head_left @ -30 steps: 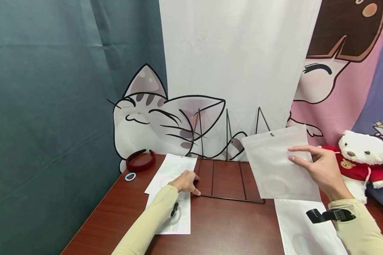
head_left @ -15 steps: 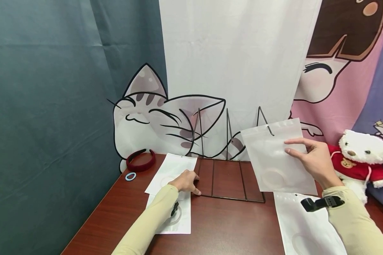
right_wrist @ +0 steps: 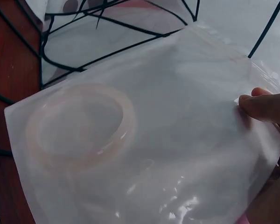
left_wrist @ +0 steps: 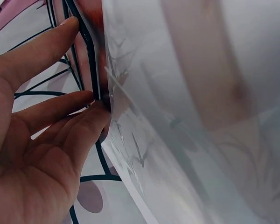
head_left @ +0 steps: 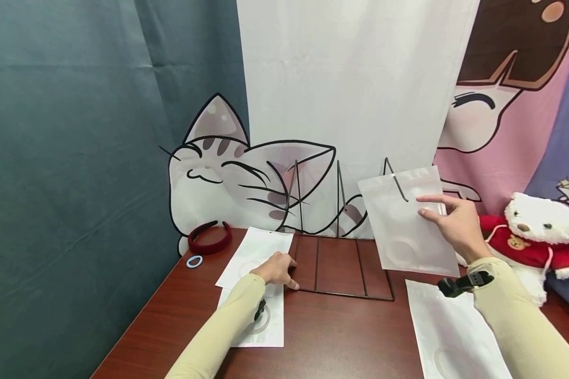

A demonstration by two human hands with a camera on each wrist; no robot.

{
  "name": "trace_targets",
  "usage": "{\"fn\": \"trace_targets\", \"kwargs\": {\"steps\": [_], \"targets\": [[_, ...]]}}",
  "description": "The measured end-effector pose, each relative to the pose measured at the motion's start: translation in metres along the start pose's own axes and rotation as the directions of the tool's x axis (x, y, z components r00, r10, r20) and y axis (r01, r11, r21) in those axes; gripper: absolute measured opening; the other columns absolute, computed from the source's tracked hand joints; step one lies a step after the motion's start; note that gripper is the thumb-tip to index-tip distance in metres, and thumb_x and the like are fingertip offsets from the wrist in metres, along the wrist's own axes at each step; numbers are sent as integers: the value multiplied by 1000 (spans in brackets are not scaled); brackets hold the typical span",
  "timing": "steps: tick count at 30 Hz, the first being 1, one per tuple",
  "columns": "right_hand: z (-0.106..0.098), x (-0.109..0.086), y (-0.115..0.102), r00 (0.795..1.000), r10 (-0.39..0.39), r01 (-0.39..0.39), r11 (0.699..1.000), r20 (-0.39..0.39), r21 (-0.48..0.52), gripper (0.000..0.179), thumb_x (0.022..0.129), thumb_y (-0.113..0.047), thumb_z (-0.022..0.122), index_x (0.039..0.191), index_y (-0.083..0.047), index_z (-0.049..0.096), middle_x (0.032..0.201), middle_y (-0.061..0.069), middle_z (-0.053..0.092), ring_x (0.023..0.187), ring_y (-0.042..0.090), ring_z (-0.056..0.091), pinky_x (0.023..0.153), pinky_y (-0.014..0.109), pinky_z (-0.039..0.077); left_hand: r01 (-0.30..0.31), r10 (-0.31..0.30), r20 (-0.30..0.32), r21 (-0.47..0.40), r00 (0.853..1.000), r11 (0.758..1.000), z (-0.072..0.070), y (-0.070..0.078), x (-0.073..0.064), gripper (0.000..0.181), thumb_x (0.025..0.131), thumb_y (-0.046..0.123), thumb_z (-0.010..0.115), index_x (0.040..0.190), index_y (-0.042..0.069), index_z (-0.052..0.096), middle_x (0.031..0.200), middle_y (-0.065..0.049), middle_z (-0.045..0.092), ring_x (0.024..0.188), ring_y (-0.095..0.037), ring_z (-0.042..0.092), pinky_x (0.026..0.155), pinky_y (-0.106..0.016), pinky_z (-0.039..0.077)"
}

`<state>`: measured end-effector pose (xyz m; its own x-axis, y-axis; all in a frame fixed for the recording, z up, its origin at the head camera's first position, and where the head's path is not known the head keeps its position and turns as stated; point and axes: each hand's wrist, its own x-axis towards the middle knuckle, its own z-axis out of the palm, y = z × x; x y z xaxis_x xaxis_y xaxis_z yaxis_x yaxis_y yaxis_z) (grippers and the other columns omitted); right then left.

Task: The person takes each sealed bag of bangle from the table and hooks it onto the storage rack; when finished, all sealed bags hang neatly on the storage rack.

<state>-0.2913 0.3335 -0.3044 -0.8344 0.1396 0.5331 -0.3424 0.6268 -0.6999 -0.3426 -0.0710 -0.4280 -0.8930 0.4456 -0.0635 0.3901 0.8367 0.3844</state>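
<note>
My right hand point(head_left: 455, 223) pinches the right edge of a translucent white zip bag point(head_left: 400, 239). A pale ring-shaped thing point(right_wrist: 84, 128) shows through the bag in the right wrist view. The rightmost prong point(head_left: 399, 187) of a black wire rack point(head_left: 341, 296) passes through the bag's top, its bent tip in front. My left hand point(head_left: 276, 269) grips the rack's left side wire; in the left wrist view its fingers point(left_wrist: 60, 107) lie against the dark wire. Beneath that hand lie two more white bags, an upper one point(head_left: 261, 243) and a lower one point(head_left: 272, 337).
Another white bag point(head_left: 448, 326) lies at front right. At the table's left are a dark red headband point(head_left: 213, 245) and a light blue ring point(head_left: 194, 261). A white plush toy in a red top point(head_left: 526, 239) sits right. Printed curtain point(head_left: 351, 79) hangs behind the rack.
My right hand has moved up, left and away from me with the bag, which has slid farther back along the prong. The left hand stays in place.
</note>
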Motion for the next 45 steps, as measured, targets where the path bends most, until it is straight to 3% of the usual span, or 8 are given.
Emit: {"fn": "trace_targets", "kwargs": {"steps": [5,16,24,27,31,34,41,45], "targets": [[3,12,2,1000,4,-2,998,19,-66,36,92,-14,82,127,-7,77,54,-13,26,53,6,27,47,30,31,11,-11,8,3,1000,1000,0,1,-1,63,78,25,96,129,-3,73,132,-19,73,129,-34,64,112,-45,52],[7,36,5,995,21,-13,996,96,-83,42,93,-12,80,133,-4,72,55,-14,27,53,6,26,45,29,29,-9,9,-3,12,1000,1000,-1,1,-1,61,76,23,97,126,-3,74,129,-18,75,125,-33,67,110,-44,53],[8,42,10,989,44,-32,995,138,-91,45,95,-18,79,138,-8,70,81,-4,55,63,7,33,50,30,33,-3,3,10,-3,1000,1000,0,0,0,63,78,24,96,130,-3,73,133,-18,73,129,-32,65,112,-43,52],[9,41,11,984,67,-53,995,163,-87,46,96,-18,78,141,-8,68,114,12,68,78,6,49,57,24,39,-2,2,13,-3,1000,1000,0,-1,0,63,79,25,96,130,-3,72,133,-18,73,130,-33,64,112,-44,52],[9,39,16,972,102,-89,994,210,-67,49,98,-16,75,145,-5,63,156,26,50,124,29,58,74,14,43,-4,4,13,-7,1000,1000,0,-1,0,62,79,24,95,130,-3,72,133,-18,73,131,-34,64,112,-44,52],[10,36,23,967,110,-99,993,229,-60,51,98,-15,75,145,-2,61,152,31,52,134,41,55,79,11,42,-6,6,11,-2,1000,1000,-1,-1,0,62,79,24,96,130,-3,73,133,-18,73,130,-33,64,112,-44,52],[12,17,46,964,91,-84,996,252,-39,51,97,-13,76,144,0,61,133,16,70,97,-17,59,80,7,45,-3,3,8,-2,1000,1000,1,-2,0,63,78,25,96,130,-2,73,133,-18,73,130,-34,63,113,-45,51],[13,-1,66,951,81,-79,997,300,-19,51,95,-5,76,142,6,61,126,15,73,91,-16,62,77,10,52,1,-1,7,1,1000,1000,1,-1,0,64,79,26,96,131,-2,72,134,-17,73,131,-34,63,114,-44,51]]}}
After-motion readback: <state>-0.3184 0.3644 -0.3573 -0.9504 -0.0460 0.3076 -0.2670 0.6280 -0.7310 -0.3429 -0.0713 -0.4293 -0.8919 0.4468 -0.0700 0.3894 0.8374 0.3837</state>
